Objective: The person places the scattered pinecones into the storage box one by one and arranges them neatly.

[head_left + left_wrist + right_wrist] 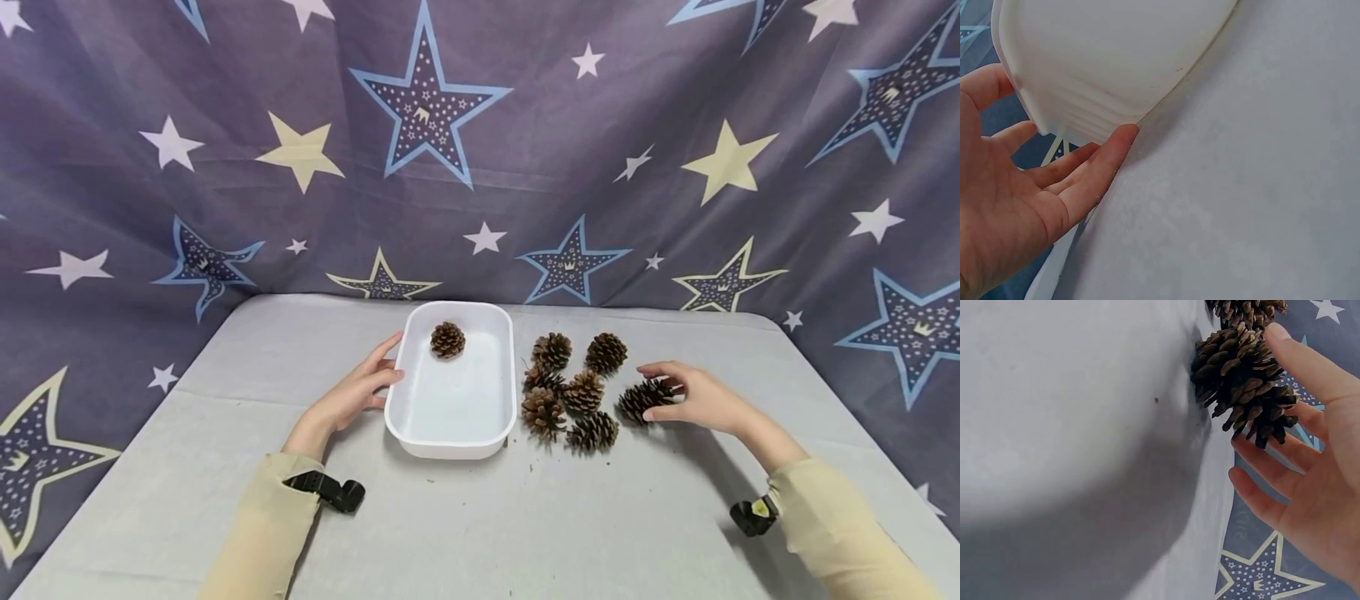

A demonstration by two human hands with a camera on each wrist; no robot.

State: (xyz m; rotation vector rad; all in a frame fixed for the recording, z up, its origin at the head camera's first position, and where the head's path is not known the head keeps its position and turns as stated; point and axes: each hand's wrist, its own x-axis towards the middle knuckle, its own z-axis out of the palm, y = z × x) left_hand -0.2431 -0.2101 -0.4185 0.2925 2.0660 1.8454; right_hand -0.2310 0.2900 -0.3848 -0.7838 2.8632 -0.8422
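Pinecone [636,402] lies between right hand's [701,402] fingers [1269,466] (left hand [351,400] touches tray [450,450]).

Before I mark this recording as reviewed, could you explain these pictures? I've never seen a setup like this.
There is no robot here: a person works with bare hands. The widest picture comes from a camera worn on the head, looking forward and down. The other two come from small black wrist cameras, one for each hand.

On the pale grey table stands a white rectangular tray with one pine cone inside. Six more pine cones lie clustered beside it, and a star-printed cloth hangs behind.

The left hand touches the tray's side with its fingers. The right hand has its fingers around another pine cone, just beyond the cluster; how firmly it is held, I cannot tell.
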